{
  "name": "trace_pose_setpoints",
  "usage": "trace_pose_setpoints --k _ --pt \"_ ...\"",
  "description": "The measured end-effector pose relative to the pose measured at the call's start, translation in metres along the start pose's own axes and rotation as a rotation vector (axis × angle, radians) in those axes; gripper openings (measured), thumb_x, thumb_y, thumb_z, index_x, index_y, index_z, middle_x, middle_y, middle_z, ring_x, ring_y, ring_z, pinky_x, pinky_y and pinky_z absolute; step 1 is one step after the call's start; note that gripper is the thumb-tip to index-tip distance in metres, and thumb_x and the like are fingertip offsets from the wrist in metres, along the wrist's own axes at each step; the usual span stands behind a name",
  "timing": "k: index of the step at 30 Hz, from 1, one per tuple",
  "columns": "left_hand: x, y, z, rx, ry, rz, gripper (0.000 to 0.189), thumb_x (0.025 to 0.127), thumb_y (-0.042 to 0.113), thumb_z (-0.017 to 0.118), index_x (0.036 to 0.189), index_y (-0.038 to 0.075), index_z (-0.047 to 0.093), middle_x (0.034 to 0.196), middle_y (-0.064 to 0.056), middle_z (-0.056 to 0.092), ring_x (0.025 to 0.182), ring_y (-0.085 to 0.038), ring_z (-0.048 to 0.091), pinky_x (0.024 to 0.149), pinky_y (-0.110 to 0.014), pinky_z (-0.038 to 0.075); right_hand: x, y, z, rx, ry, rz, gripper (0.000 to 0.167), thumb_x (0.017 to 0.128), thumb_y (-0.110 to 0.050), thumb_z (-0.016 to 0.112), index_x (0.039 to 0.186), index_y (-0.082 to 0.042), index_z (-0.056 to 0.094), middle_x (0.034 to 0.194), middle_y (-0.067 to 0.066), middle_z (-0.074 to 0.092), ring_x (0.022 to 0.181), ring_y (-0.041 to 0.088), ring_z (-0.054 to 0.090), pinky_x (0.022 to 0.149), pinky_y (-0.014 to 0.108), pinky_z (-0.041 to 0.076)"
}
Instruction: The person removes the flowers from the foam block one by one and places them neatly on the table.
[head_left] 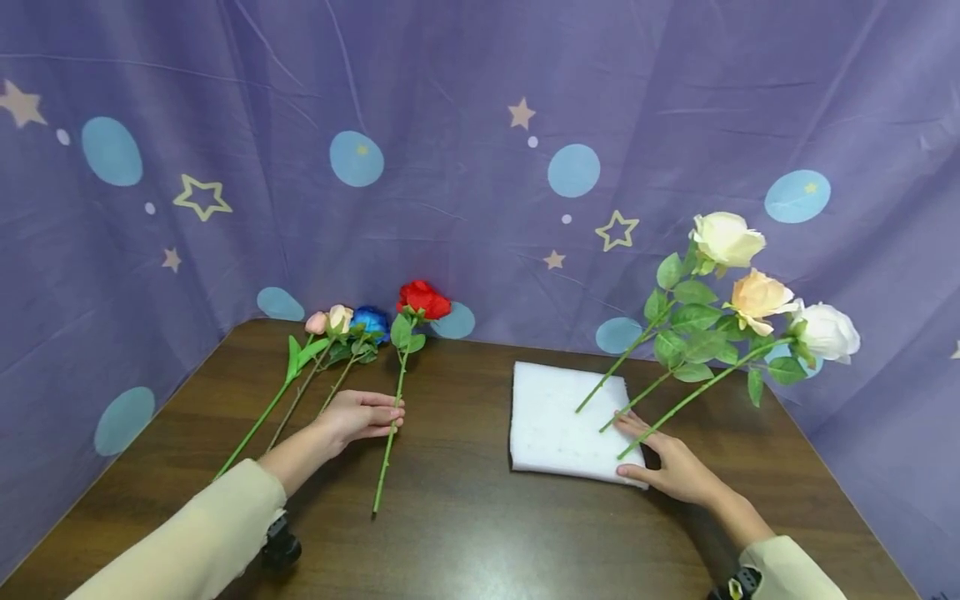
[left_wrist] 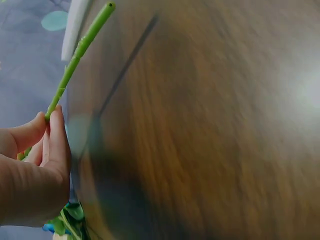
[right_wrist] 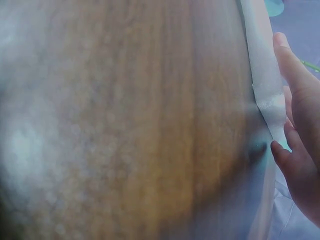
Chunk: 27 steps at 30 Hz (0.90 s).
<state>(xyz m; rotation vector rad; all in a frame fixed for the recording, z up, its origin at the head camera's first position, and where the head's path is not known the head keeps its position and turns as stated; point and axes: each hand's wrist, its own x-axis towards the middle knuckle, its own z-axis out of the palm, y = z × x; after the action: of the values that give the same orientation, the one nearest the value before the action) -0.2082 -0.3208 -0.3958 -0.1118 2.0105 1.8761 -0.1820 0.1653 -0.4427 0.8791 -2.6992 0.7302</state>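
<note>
My left hand pinches the green stem of a red rose between thumb and fingers, bloom away from me. In the left wrist view the stem's cut end sticks out beyond the fingertips, above the wooden table. My right hand rests against the right edge of a white foam block, thumb near its front corner and fingers extended along its side. Three roses lean to the right from the block: a cream rose, a peach rose and a white rose.
Left of the red rose lie a blue rose, a pale cream rose and a pink bud on a long green stem. The brown wooden table meets a purple patterned curtain at its back and sides.
</note>
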Motion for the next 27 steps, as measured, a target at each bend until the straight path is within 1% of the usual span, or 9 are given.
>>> trace_pose_setpoints --k 4,9,12,14,16,19,23,27 --pt "-0.005 -0.005 -0.010 0.033 0.010 -0.013 0.043 0.092 -0.002 0.058 0.129 -0.019 0.046 0.108 -0.016 0.073 0.080 -0.006 0.069 0.076 -0.024 0.061 -0.001 -0.001 0.002 0.006 -0.003 0.005 0.064 0.081 -0.032 0.076 0.134 -0.004 0.055 0.139 0.018 0.055 0.139 -0.004 0.026 0.107 -0.005 0.014" --pt "-0.009 -0.009 -0.021 0.081 0.023 -0.030 0.043 0.091 -0.002 0.059 0.127 -0.021 0.046 0.105 -0.016 0.073 0.080 -0.007 0.069 0.074 -0.024 0.061 0.000 0.001 0.002 0.011 0.007 -0.006 0.064 0.080 -0.030 0.077 0.133 -0.003 0.056 0.140 0.021 0.053 0.139 -0.008 0.024 0.108 -0.005 0.013" --pt "-0.012 -0.010 -0.025 0.128 0.056 -0.034 0.042 0.090 -0.002 0.061 0.125 -0.021 0.047 0.098 -0.013 0.074 0.077 -0.006 0.069 0.071 -0.023 0.061 0.000 0.002 0.002 0.010 0.009 -0.010 0.064 0.079 -0.030 0.077 0.133 -0.003 0.056 0.140 0.022 0.053 0.139 -0.007 0.024 0.108 -0.005 0.013" --pt "-0.013 -0.010 -0.028 0.165 0.080 -0.031 0.041 0.089 -0.001 0.061 0.123 -0.021 0.049 0.092 -0.008 0.074 0.076 -0.005 0.069 0.070 -0.023 0.061 0.000 0.002 0.001 0.009 0.006 -0.006 0.064 0.080 -0.030 0.077 0.133 -0.003 0.056 0.140 0.022 0.053 0.139 -0.007 0.024 0.108 -0.005 0.012" --pt "-0.014 -0.010 -0.030 0.202 0.105 -0.021 0.040 0.089 -0.001 0.061 0.122 -0.021 0.050 0.089 -0.007 0.074 0.076 -0.006 0.068 0.070 -0.024 0.061 0.000 0.002 0.001 0.010 0.002 -0.004 0.064 0.080 -0.031 0.077 0.133 -0.003 0.055 0.140 0.022 0.052 0.139 -0.008 0.023 0.108 -0.005 0.012" --pt "-0.014 -0.010 -0.031 0.234 0.144 -0.002 0.037 0.089 -0.002 0.060 0.120 -0.021 0.052 0.091 -0.012 0.074 0.079 -0.007 0.068 0.074 -0.027 0.062 0.000 0.002 0.001 0.009 -0.003 -0.001 0.064 0.081 -0.031 0.076 0.134 -0.003 0.055 0.140 0.022 0.052 0.139 -0.009 0.022 0.107 -0.005 0.012" --pt "-0.013 -0.007 -0.032 0.285 0.198 0.036 0.036 0.090 0.002 0.060 0.119 -0.019 0.054 0.100 -0.018 0.072 0.084 -0.008 0.067 0.080 -0.031 0.061 0.000 0.002 0.001 0.016 -0.002 -0.001 0.064 0.080 -0.031 0.076 0.134 -0.003 0.055 0.141 0.021 0.052 0.140 -0.009 0.022 0.107 -0.005 0.012" --pt "-0.011 -0.001 -0.029 0.392 0.254 0.078 0.036 0.090 0.008 0.062 0.119 -0.014 0.057 0.104 -0.021 0.071 0.085 -0.010 0.067 0.078 -0.029 0.059 0.000 0.002 0.001 0.016 -0.005 0.003 0.063 0.081 -0.032 0.076 0.134 -0.004 0.055 0.141 0.020 0.052 0.140 -0.009 0.023 0.107 -0.006 0.012"
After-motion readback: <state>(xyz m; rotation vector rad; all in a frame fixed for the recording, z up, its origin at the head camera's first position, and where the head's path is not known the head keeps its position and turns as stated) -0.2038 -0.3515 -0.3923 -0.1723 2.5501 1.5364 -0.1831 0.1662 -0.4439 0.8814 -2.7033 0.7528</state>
